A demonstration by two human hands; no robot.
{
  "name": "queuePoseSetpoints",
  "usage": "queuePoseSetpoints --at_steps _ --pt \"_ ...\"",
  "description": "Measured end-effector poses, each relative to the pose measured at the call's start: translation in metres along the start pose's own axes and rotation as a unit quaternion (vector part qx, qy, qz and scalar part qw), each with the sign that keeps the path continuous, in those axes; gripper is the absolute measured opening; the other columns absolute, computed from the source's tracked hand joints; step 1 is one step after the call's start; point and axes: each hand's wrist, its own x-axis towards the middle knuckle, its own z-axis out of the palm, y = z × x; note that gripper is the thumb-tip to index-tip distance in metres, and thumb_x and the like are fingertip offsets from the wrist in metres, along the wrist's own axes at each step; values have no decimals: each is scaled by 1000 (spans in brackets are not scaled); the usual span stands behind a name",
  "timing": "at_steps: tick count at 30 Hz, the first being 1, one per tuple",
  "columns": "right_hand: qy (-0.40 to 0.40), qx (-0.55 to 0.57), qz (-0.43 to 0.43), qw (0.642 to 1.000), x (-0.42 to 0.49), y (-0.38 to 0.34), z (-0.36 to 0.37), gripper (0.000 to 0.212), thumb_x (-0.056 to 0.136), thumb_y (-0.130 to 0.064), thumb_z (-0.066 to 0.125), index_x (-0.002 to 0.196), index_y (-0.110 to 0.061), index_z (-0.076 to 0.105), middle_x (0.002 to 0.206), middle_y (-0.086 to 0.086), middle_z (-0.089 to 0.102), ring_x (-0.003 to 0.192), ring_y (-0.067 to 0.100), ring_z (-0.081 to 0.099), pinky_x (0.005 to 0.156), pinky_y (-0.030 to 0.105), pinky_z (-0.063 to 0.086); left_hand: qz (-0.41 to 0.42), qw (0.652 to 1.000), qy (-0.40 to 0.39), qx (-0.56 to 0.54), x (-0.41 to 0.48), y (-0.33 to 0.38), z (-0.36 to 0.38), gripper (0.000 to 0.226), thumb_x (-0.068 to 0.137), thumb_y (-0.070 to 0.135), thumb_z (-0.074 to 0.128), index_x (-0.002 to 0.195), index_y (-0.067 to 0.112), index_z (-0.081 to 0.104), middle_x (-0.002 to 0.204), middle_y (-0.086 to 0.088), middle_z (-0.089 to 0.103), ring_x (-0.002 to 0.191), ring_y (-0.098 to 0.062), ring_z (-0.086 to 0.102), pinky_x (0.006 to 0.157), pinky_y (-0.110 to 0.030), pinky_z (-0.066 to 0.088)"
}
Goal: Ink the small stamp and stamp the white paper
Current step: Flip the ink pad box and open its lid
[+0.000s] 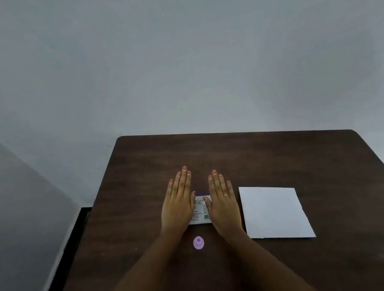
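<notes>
A small pale-purple stamp [198, 242] stands upright on the dark wooden table [281, 157], near me between my forearms. Just beyond it lies a closed ink pad box [201, 211] with a white printed label and a purple edge. My left hand [179, 201] lies flat, palm down, over the box's left side. My right hand [222, 201] lies flat over its right side, with a ring on one finger. Both hands hold nothing. A white paper sheet [275, 212] lies flat to the right of my right hand.
The table's far edge meets a plain grey wall [178, 64]. Its left edge drops off beside a second wall [16, 209] and a dark strip of floor. Bare tabletop surrounds the objects.
</notes>
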Motion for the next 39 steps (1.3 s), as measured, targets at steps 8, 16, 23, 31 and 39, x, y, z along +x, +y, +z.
queuePoseSetpoints --at_steps 8,16,23,31,39 --pt "-112 6 -32 993 -16 6 16 59 95 -33 34 140 -15 0 150 1 -1 139 19 0 113 31 -10 3 988 -150 -41 -16 -20 15 53 98 31 22 141 11 -2 155 -8 0 142 -18 3 113 -29 -2" --pt "-199 65 -44 977 -17 20 24 72 90 -54 32 142 -19 -3 155 -1 -2 137 8 -10 110 26 -1 21 956 -263 -128 -13 -40 20 75 91 51 35 142 17 -8 155 0 -11 137 -8 -16 113 -30 2" --pt "-229 20 -112 967 -14 33 17 77 86 -57 37 141 -24 -6 155 2 -4 141 16 -6 111 30 -6 88 946 -282 -129 -10 -56 14 91 82 61 47 143 21 -8 152 5 -15 135 -7 -18 109 -26 -4" --pt "-224 2 -150 963 -5 37 7 68 87 -58 32 142 -23 12 155 7 10 141 19 6 108 36 -13 21 945 -239 -221 -17 -66 19 106 68 62 63 143 25 -1 154 7 5 139 -8 5 112 -28 8" --pt "-189 -47 -251 948 1 47 -1 67 81 -58 48 134 -19 38 140 13 45 127 27 44 103 47 31 9 957 -191 -216 -25 -68 25 105 64 69 59 143 26 5 153 5 17 132 1 9 111 -23 8"
